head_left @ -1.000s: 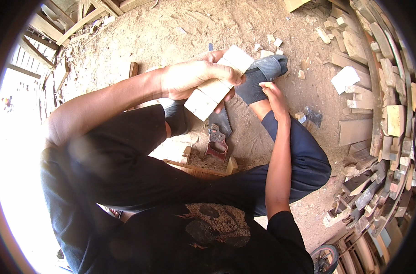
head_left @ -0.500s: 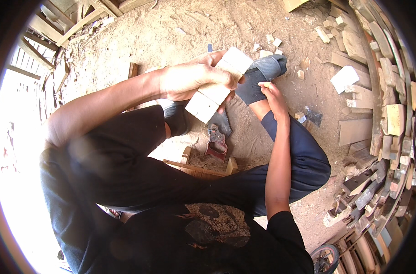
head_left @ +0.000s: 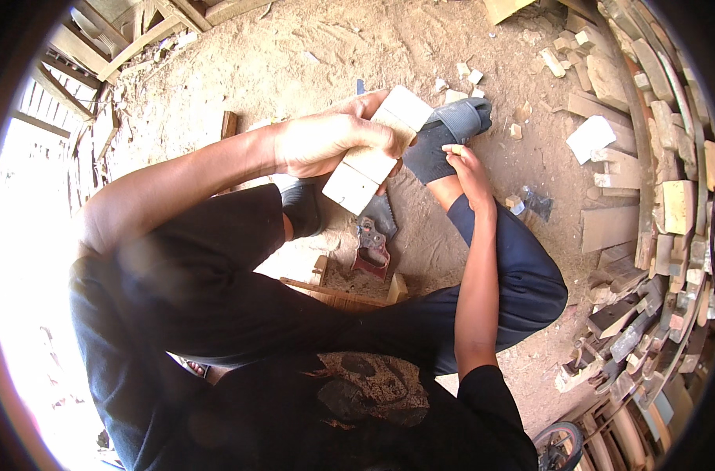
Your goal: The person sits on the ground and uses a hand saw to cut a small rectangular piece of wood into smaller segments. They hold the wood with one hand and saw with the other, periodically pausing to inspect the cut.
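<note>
My left hand [head_left: 322,143] is closed around a pale wooden block [head_left: 351,186], raised in front of me and tilted up to the right. Thin lines cross the block's upper face. Close to my right ankle, my right hand [head_left: 474,177] has its fingers curled together near the tips. Anything pinched in them is too small to make out. Below the block, a handsaw [head_left: 371,250] with a red and grey handle lies on the ground between my legs, its dark blade partly hidden by the block.
My seat appears low, with a wooden piece [head_left: 335,296] under my legs. Dark shoes cover my feet, the right one [head_left: 459,119] beyond the block. Stacked wood offcuts [head_left: 609,82] line the right side. Small scraps [head_left: 463,71] dot the sandy ground [head_left: 255,59]. A wheel [head_left: 560,443] shows lower right.
The block and my left hand have shifted very slightly, the block's near end moving a little right. My right hand stays almost in place.
</note>
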